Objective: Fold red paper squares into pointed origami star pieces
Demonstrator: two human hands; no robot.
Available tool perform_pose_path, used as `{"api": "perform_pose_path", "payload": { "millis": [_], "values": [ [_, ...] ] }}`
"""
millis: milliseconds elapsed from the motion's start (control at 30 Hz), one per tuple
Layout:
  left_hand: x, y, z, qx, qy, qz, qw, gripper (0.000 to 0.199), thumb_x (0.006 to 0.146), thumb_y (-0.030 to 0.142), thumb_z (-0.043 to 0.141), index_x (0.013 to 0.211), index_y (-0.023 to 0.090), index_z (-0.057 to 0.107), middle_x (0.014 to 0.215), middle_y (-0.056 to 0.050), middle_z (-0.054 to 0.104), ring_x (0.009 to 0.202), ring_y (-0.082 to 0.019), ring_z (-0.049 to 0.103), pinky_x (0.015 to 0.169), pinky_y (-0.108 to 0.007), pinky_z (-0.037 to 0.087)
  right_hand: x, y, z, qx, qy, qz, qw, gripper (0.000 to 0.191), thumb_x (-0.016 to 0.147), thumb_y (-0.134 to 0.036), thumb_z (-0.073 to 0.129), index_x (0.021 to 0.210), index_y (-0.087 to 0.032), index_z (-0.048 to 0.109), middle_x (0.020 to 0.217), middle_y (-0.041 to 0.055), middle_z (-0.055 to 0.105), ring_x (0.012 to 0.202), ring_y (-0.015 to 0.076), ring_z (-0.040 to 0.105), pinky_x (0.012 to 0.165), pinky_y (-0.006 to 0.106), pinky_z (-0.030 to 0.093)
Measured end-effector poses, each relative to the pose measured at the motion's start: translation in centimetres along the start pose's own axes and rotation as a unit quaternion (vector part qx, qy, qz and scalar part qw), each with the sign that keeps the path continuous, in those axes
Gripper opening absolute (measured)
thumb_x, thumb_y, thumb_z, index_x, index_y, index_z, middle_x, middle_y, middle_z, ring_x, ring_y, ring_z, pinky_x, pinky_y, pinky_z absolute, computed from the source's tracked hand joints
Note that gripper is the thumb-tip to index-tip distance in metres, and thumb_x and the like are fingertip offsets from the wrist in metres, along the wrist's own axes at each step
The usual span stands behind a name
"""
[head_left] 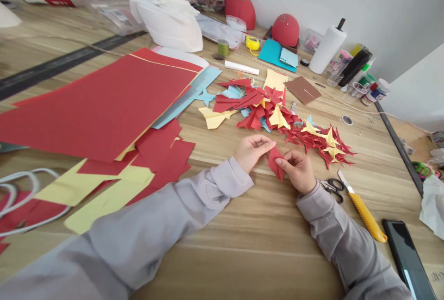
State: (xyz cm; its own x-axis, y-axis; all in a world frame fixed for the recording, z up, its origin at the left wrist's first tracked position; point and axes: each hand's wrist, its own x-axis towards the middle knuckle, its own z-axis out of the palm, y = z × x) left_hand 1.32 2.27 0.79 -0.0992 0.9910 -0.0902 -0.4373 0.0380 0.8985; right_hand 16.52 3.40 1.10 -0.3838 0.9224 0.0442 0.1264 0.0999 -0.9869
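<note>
A small folded piece of red paper [275,163] is held up between both hands above the wooden table. My left hand [254,151] pinches its upper left corner with thumb and forefinger. On the other side, my right hand [297,169] grips its right edge, the thumb pressed flat on the paper. Just beyond the hands lies a heap of folded paper shapes [256,105], mostly red with some yellow and blue. Yellow folded stars [329,138] rest on the heap's right end. Black-handled scissors [333,188] lie partly hidden behind my right wrist.
Large red paper sheets [104,101] and cut red and yellow strips [114,193] cover the left side. At right lie a yellow utility knife [366,214] and a phone [409,253]. A yellow tape measure [252,43] and several paint bottles [378,91] stand at the back.
</note>
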Motion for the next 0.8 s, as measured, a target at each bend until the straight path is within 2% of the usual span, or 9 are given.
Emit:
{"api": "perform_pose_path", "payload": {
  "millis": [200,400,800],
  "values": [
    [-0.27,0.18,0.24,0.025,-0.006,-0.001,1.000,0.027,0.056,0.032,0.076,0.070,0.012,0.064,0.057,0.001,0.063,0.046,-0.008,0.052,0.045,-0.021,0.042,0.05,-0.10,0.05,0.031,0.020,0.003,0.999,0.033,0.066,-0.041,0.072,0.056,-0.018,0.050,0.046,-0.0040,0.052,0.041,0.0065,0.041,0.040,0.020,0.032],
    [-0.58,0.56,0.22,0.067,-0.043,-0.012,0.997,0.030,0.053,0.027,0.077,0.077,0.012,0.066,0.065,-0.001,0.065,0.056,-0.011,0.057,0.047,-0.021,0.044,0.05,-0.11,-0.05,0.048,0.035,-0.001,0.998,0.031,0.068,-0.038,0.071,0.057,-0.017,0.051,0.046,-0.0048,0.051,0.041,0.0059,0.040,0.041,0.020,0.032],
    [-0.64,0.50,0.17,0.095,-0.092,-0.016,0.991,0.029,0.056,0.028,0.076,0.078,0.011,0.065,0.064,-0.001,0.064,0.054,-0.009,0.055,0.046,-0.020,0.044,0.11,-0.15,-0.05,0.043,0.040,-0.012,0.998,0.031,0.068,-0.038,0.071,0.057,-0.018,0.051,0.045,-0.0055,0.049,0.041,0.0060,0.040,0.041,0.020,0.032]
  ]
}}
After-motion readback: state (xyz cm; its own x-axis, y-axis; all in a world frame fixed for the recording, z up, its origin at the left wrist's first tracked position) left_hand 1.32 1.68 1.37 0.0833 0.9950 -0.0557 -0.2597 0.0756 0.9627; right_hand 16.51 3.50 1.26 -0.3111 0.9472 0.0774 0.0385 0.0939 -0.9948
